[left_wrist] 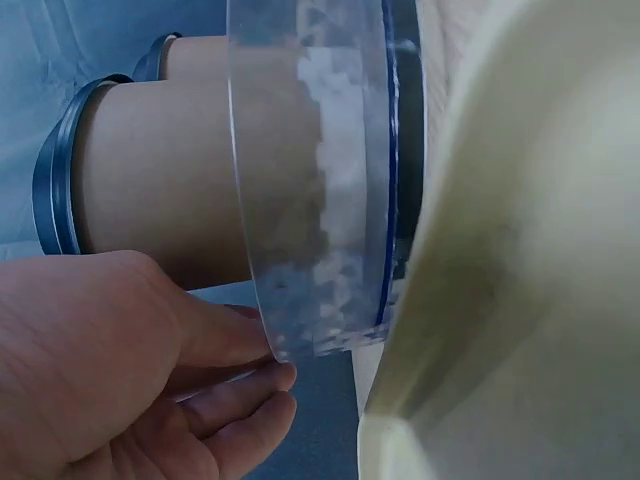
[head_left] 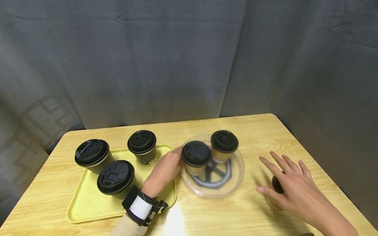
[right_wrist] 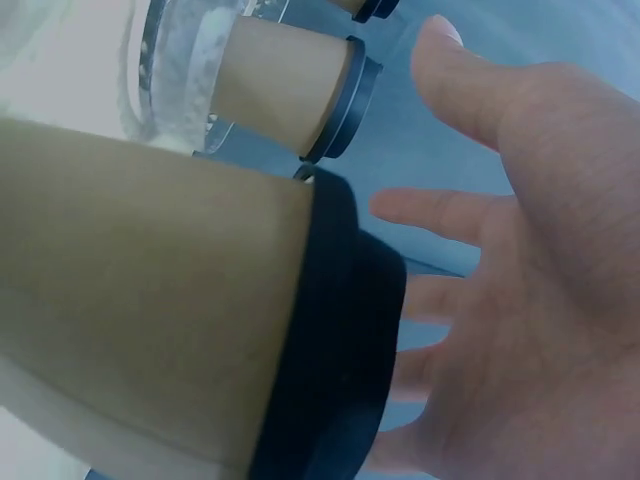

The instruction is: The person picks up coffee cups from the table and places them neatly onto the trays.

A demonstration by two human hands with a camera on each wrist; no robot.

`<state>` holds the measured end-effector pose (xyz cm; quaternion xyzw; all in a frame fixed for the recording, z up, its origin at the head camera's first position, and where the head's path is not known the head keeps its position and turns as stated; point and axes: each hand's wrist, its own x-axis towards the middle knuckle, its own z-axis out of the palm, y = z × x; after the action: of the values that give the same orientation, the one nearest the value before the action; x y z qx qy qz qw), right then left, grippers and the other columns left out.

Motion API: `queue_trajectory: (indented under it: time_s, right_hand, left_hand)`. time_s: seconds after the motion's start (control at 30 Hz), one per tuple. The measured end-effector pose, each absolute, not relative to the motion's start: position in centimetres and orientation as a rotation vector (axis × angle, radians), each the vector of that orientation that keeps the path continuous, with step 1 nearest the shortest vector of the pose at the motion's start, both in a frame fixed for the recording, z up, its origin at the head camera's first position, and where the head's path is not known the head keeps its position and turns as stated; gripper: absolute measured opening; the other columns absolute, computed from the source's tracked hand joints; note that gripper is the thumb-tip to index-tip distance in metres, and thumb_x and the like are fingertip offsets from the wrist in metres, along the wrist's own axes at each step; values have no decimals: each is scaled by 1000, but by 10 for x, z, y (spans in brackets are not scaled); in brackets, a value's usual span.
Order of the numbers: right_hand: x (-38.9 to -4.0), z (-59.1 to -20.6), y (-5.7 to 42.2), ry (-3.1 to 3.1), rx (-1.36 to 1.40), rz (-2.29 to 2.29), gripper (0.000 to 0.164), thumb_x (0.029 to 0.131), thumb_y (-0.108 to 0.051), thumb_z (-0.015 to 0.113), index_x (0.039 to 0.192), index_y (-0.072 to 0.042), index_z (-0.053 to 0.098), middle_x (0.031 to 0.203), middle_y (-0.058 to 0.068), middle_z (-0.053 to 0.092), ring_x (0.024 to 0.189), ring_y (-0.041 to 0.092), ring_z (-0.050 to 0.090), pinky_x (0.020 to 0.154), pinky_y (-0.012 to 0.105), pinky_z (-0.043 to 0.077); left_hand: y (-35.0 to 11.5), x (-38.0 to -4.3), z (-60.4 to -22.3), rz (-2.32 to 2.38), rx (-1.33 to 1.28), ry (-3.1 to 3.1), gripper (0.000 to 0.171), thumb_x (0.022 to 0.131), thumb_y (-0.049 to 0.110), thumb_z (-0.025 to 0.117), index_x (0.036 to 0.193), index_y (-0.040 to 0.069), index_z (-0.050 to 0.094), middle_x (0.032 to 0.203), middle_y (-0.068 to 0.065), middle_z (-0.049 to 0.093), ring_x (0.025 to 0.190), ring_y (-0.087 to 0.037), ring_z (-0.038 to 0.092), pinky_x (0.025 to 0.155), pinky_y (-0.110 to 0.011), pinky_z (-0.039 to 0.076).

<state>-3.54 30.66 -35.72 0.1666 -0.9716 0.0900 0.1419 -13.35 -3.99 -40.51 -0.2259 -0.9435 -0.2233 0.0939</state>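
Note:
My left hand (head_left: 166, 168) pinches the near-left rim of a clear round turntable (head_left: 189, 188), its curled fingers at the wall in the left wrist view. Two brown paper coffee cups with black lids stand on the turntable: a left cup (head_left: 196, 157) beside my fingers and a back-right cup (head_left: 222, 147). My right hand (head_left: 295, 186) is spread above another brown coffee cup (right_wrist: 150, 300) at the right of the table. That cup is mostly hidden under the palm in the head view; its black lid (right_wrist: 335, 330) shows close before the fingers in the right wrist view.
A yellow tray (head_left: 91, 203) lies at the left. It bears dark cups with black lids: a back cup (head_left: 143, 147), a left cup (head_left: 93, 155) and a front cup (head_left: 116, 178). A grey curtain (head_left: 147, 65) hangs behind the wooden table (head_left: 200, 219).

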Motion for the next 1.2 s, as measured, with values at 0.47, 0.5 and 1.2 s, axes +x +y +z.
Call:
queue_trajectory:
  time_s: [0.47, 0.5, 1.2]
  right_hand:
    - [-30, -373, 323, -2927, 352, 273, 83, 77, -56, 74, 147, -25, 43, 151, 21, 37, 126, 56, 39, 93, 75, 26]
    - [-30, -374, 323, -2937, 349, 270, 83, 77, -57, 74, 146, -25, 43, 151, 21, 37, 126, 56, 39, 92, 75, 28]
    - [-21, -378, 336, -2910, 306, 277, 66, 72, -38, 84, 128, -15, 58, 133, 23, 51, 108, 52, 51, 66, 69, 42]
  left_hand:
    - [-40, -139, -404, -723, -668, -2912, 69, 78, -11, 53, 144, 9, 46, 139, -10, 58, 106, -30, 67, 87, -43, 57]
    - [-40, -139, -404, -729, -670, -2916, 69, 78, -11, 53, 144, 9, 46, 139, -10, 58, 108, -30, 66, 89, -43, 56]
    - [-40, -151, -408, -815, -710, -2899, 66, 76, -14, 55, 139, 8, 50, 135, -13, 60, 114, -32, 64, 98, -45, 52]
